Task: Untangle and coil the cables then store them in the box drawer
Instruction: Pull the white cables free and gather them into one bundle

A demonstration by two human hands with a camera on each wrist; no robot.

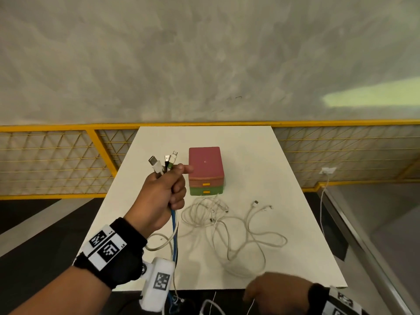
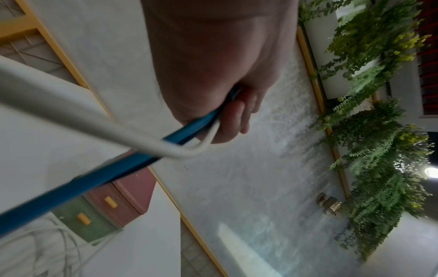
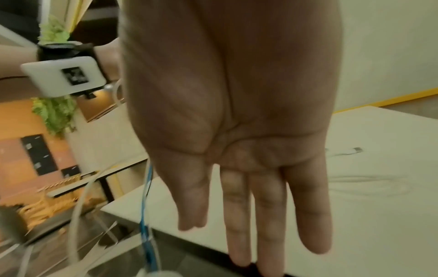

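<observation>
Left hand [image 1: 162,196] raised above the white bench [image 1: 261,160], fingers [image 1: 179,192] curled tight round a bunch of cable ends. Three plugs [image 1: 164,163] fanned out above the fist: one broad white one, two slimmer metal-tipped, one of these with a green collar. Below the fist, a blue cable [image 1: 173,233] and a white cable [image 2: 78,120] hanging past the near bench edge, a thin dark strand alongside. Right hand [image 3: 237,131] low at that near edge, fingers [image 3: 267,215] straight and loose, gripping nothing. On the bench, a loose tangle of white cables [image 1: 227,226], strands overlapping too much for an exact count, two plug ends pointing right. Just behind the tangle, one box [image 1: 205,170] with a pink top and two drawers, both pushed in: upper pink drawer [image 1: 205,184], lower green drawer [image 1: 205,191], each with one yellow handle. Beyond the bench, a yellow mesh railing [image 1: 56,160].
</observation>
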